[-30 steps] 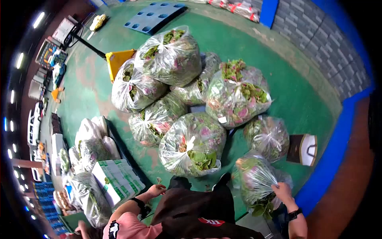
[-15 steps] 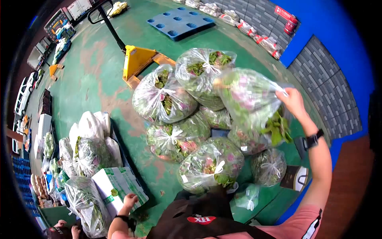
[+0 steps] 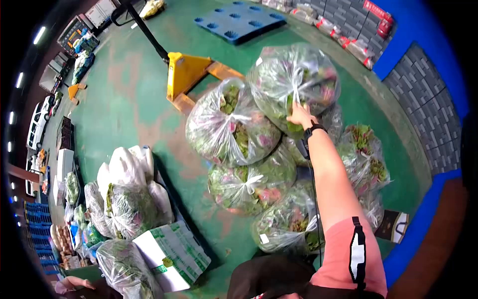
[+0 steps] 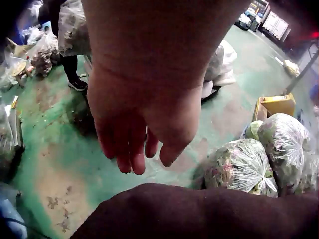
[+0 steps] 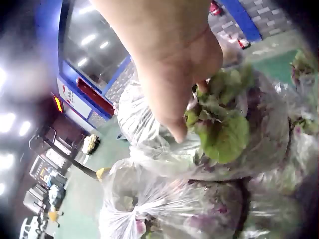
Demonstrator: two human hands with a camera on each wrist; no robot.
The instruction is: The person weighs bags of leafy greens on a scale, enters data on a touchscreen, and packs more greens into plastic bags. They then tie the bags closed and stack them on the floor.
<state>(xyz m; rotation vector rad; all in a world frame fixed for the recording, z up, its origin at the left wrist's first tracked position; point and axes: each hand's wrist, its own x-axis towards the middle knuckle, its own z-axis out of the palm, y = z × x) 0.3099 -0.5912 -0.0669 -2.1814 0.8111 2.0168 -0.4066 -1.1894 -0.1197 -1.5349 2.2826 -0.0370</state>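
Observation:
My right hand (image 3: 302, 115) reaches to the back of a heap of clear plastic bags and grips the gathered neck of a bag of leafy greens (image 3: 294, 70). In the right wrist view the thumb points down beside green leaves (image 5: 227, 139) sticking out at the neck. Another bag of greens (image 3: 231, 122) sits close to its left, and one with a white tie (image 3: 249, 187) is in front of that. My left hand (image 4: 142, 119) hangs over my dark-clothed leg in the left wrist view, fingers loosely extended, holding nothing.
A yellow pallet jack (image 3: 186, 74) stands behind the heap, near a blue plastic pallet (image 3: 241, 22). At left, a white-and-green box (image 3: 174, 254) lies beside more bagged vegetables (image 3: 130, 209). Another person's hand (image 3: 74, 283) shows at lower left. A tiled wall (image 3: 420, 104) borders the right.
My right hand lifted a bag of greens from the right front and carried it over the heap to the back left. My left hand has left the head view.

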